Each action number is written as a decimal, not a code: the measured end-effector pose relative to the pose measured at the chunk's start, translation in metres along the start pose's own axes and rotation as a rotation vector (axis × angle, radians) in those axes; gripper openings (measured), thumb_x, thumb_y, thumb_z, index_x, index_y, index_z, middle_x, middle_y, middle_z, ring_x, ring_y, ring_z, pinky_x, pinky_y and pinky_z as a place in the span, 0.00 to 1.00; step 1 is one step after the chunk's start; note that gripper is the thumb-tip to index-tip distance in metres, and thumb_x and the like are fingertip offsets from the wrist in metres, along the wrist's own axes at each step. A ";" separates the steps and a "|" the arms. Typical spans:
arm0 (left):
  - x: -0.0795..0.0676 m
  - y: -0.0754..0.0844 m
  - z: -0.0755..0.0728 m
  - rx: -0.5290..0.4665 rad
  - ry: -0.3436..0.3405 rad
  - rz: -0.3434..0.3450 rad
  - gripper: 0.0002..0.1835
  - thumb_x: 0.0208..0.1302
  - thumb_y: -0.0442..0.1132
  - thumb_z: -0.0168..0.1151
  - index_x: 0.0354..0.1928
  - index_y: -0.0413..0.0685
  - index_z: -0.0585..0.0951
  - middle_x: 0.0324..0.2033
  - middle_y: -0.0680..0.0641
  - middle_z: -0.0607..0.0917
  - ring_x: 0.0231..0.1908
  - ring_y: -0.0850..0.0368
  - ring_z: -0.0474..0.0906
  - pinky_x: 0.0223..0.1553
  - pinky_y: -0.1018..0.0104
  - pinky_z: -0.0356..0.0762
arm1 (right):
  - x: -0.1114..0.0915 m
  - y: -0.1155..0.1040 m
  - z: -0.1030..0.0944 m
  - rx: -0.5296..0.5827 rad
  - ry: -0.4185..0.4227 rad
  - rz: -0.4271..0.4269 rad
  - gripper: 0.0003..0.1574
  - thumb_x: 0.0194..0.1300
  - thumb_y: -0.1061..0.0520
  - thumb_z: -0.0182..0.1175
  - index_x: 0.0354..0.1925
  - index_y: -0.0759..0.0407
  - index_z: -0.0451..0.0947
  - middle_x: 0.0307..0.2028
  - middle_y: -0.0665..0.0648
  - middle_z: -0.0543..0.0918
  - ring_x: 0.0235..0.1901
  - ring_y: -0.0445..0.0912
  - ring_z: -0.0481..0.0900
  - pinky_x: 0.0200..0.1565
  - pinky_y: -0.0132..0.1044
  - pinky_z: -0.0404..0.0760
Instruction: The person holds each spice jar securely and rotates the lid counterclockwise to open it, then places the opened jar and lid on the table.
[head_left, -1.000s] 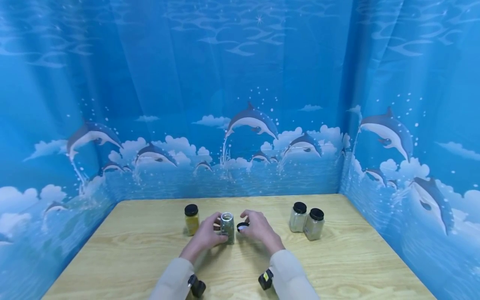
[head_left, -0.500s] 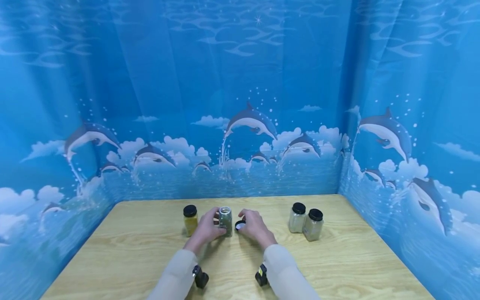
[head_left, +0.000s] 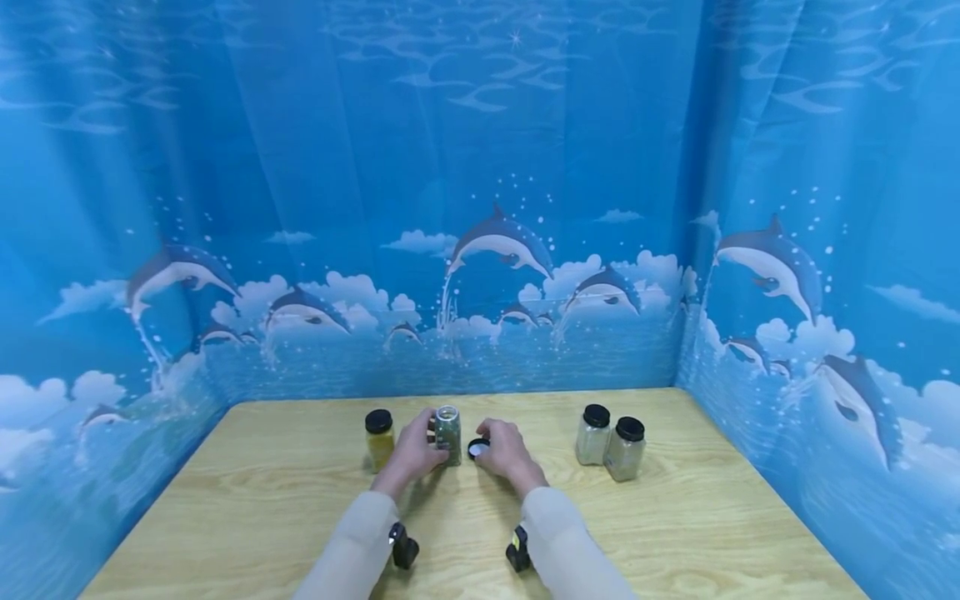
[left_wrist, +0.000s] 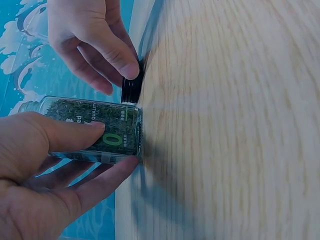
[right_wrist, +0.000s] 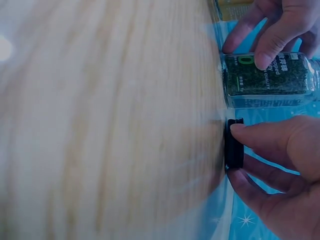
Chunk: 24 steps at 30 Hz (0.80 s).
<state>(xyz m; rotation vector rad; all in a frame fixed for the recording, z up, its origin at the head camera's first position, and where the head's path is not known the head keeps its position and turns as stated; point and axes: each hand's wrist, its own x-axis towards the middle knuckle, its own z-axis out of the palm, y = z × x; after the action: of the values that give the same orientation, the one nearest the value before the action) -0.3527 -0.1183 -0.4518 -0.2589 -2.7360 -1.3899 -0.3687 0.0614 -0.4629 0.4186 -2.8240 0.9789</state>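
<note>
A clear glass jar of chopped green herbs (head_left: 450, 440) stands upright on the table with its mouth uncovered. My left hand (head_left: 412, 454) grips it from the left, thumb along the labelled front and fingers round the far side. Just to its right lies a black lid (head_left: 476, 451), pale inside facing up. In the right wrist view, my right hand (right_wrist: 280, 170) holds that lid by its rim between thumb and fingers, down at the table surface. A small gap separates lid and jar there.
A black-capped jar of yellow contents (head_left: 380, 446) stands left of my left hand. Two more capped jars, one with whitish contents (head_left: 592, 442) and one greyish (head_left: 626, 455), stand close together at the right. A blue dolphin curtain (head_left: 480, 250) hangs behind the wooden table (head_left: 247, 517).
My left hand has shifted the herb jar slightly away from me and to the left. My right hand and the lid have moved a little the same way, the lid lowering flat to the table.
</note>
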 end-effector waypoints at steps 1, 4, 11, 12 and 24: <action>0.001 0.000 0.000 0.001 0.002 0.000 0.34 0.45 0.25 0.70 0.58 0.41 0.69 0.53 0.35 0.78 0.51 0.38 0.79 0.53 0.48 0.79 | 0.001 0.000 0.001 0.005 0.003 0.000 0.24 0.44 0.66 0.72 0.44 0.64 0.79 0.41 0.62 0.84 0.44 0.56 0.80 0.50 0.48 0.80; 0.002 -0.001 -0.001 0.002 -0.001 -0.008 0.34 0.46 0.26 0.70 0.58 0.42 0.69 0.54 0.35 0.78 0.51 0.38 0.79 0.53 0.49 0.79 | 0.002 -0.002 0.003 0.011 -0.002 0.017 0.24 0.45 0.67 0.71 0.45 0.63 0.79 0.43 0.62 0.83 0.47 0.56 0.80 0.51 0.49 0.80; 0.004 -0.002 -0.002 0.020 0.006 -0.024 0.35 0.46 0.25 0.69 0.59 0.43 0.69 0.54 0.36 0.78 0.51 0.39 0.78 0.52 0.49 0.80 | 0.005 -0.006 0.006 -0.003 -0.005 0.044 0.24 0.46 0.67 0.69 0.45 0.62 0.79 0.45 0.61 0.83 0.48 0.55 0.80 0.51 0.48 0.80; 0.004 -0.002 -0.002 0.021 0.008 -0.028 0.35 0.45 0.25 0.69 0.59 0.43 0.69 0.54 0.36 0.78 0.52 0.39 0.78 0.53 0.49 0.79 | 0.005 -0.006 0.006 -0.008 -0.004 0.043 0.24 0.46 0.67 0.69 0.46 0.62 0.79 0.45 0.61 0.83 0.48 0.55 0.80 0.51 0.48 0.80; -0.005 0.016 -0.012 0.018 0.016 -0.049 0.47 0.42 0.26 0.71 0.67 0.47 0.62 0.63 0.35 0.70 0.61 0.35 0.69 0.56 0.44 0.76 | 0.002 -0.008 -0.001 -0.020 -0.051 0.003 0.33 0.50 0.62 0.71 0.55 0.60 0.74 0.53 0.64 0.79 0.54 0.59 0.76 0.57 0.52 0.76</action>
<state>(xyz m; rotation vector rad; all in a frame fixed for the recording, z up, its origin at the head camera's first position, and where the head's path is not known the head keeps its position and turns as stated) -0.3449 -0.1192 -0.4332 -0.1797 -2.7588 -1.3712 -0.3679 0.0557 -0.4574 0.4431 -2.8785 0.9527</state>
